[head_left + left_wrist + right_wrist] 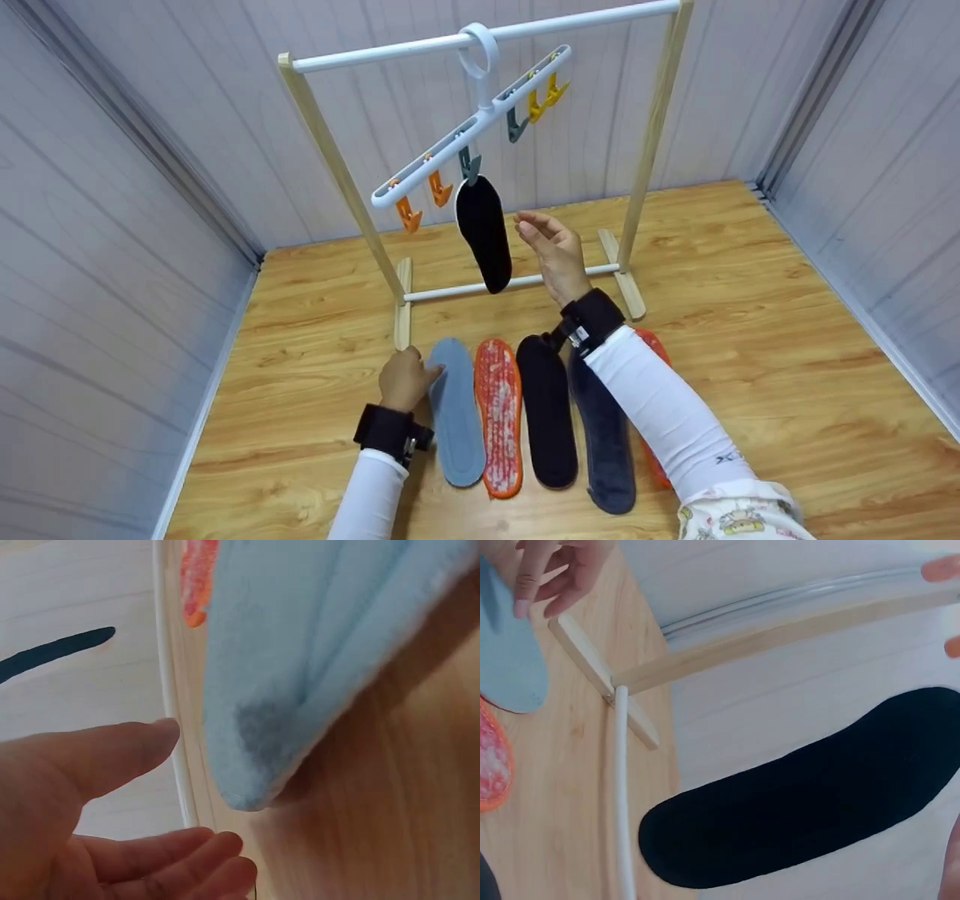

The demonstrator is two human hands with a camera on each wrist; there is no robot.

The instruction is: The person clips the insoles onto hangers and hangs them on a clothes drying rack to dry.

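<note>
Nearest the camera, two white sleeves reach out over a wood-grain floor [750,315] between pale panelled walls, each wrist strapped with a black camera band.

Starting at the left, the left hand [403,379] lies low on the floor with its fingertips against the left edge of the pale blue insole [457,420], near that insole's far end. In the left wrist view the fingers [112,757] are loose and nearly straight, and the blue insole [300,667] seems lifted a little at that end (a shadow shows under it), but nothing is pinched yet. Beside it, moving right, lie the orange-patterned insole [500,416], a black insole [547,412], a dark grey insole [604,442] and the edge of another orange one, mostly hidden under the right forearm.

Beyond the row stands the drying rack [341,180], with a white clip hanger [480,112] hooked on its top bar. One black insole [484,232] already hangs from a grey clip. The right hand [555,251] hovers just right of it, palm turned inward and fingers relaxed, holding nothing.

I judge the work to be between hangings: one insole is up and the blue one is being picked up. The next move calls for a proper pinch on its far end, then lifting it to a free orange clip [439,189] at the hanger's lower left end.
</note>
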